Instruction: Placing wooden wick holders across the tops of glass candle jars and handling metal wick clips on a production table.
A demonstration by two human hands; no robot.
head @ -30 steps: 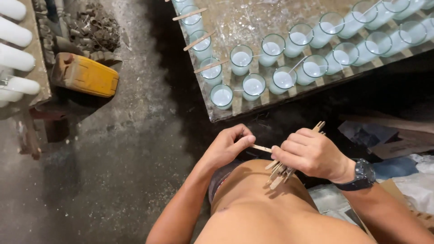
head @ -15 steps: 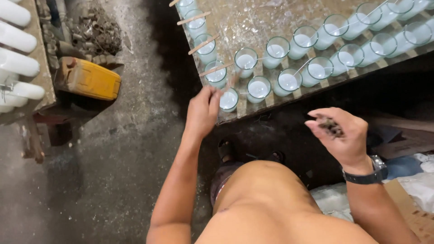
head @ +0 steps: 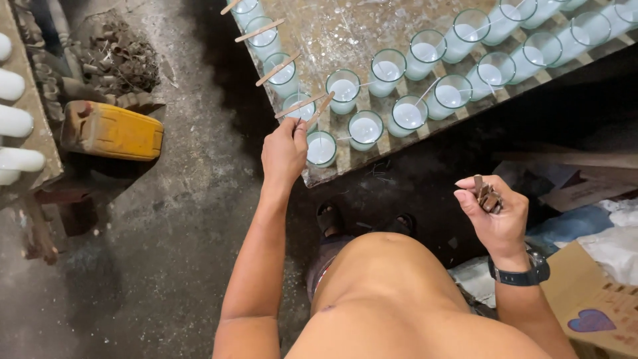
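Observation:
My left hand (head: 284,151) pinches one thin wooden stick (head: 323,106) and holds it over the near-left corner of a wax-spattered table (head: 345,33). Just beside its fingers stands a glass of white wax (head: 321,148). Rows of the same glasses (head: 425,86) cover the table; several at the left have a wooden stick (head: 279,68) lying across the rim. My right hand (head: 492,211), with a dark wristwatch (head: 524,275), is raised to the right and clutches a bundle of wooden sticks (head: 487,195) end-on.
A yellow plastic jerrycan (head: 113,131) lies on the dirty concrete floor at left, by a heap of debris (head: 118,58). White cylindrical candles (head: 14,123) rest on a shelf at far left. Cardboard and bags (head: 598,292) pile up at right.
My left hand has taken a stick from the bundle and reached up to the table's corner glasses. My right hand moved right and up with the remaining sticks.

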